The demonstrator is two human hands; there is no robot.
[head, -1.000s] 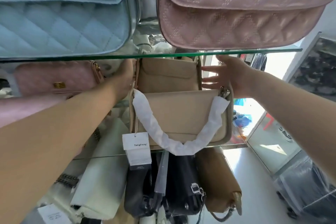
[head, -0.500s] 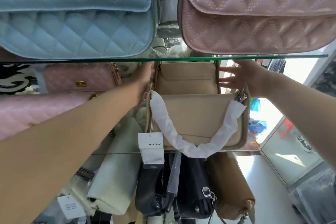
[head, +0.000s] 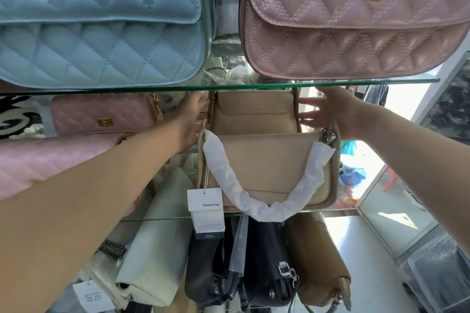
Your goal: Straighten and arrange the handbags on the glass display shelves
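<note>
Two beige handbags stand one behind the other on the middle glass shelf. The front beige bag has a paper-wrapped handle and a white hang tag. My left hand rests against the left side of the rear beige bag, fingers partly hidden behind it. My right hand touches the rear bag's right side with straight, spread fingers. On the upper glass shelf sit a blue quilted bag and a pink quilted bag.
More pink quilted bags lie left on the middle shelf. Below it stand a white bag, two black bags and a tan bag. A glass case and bright floor lie at right.
The view has shifted so the shelves sit further right in frame. Both hands stay at the sides of the rear beige bag, with the right hand's fingers now laid closer along its edge.
</note>
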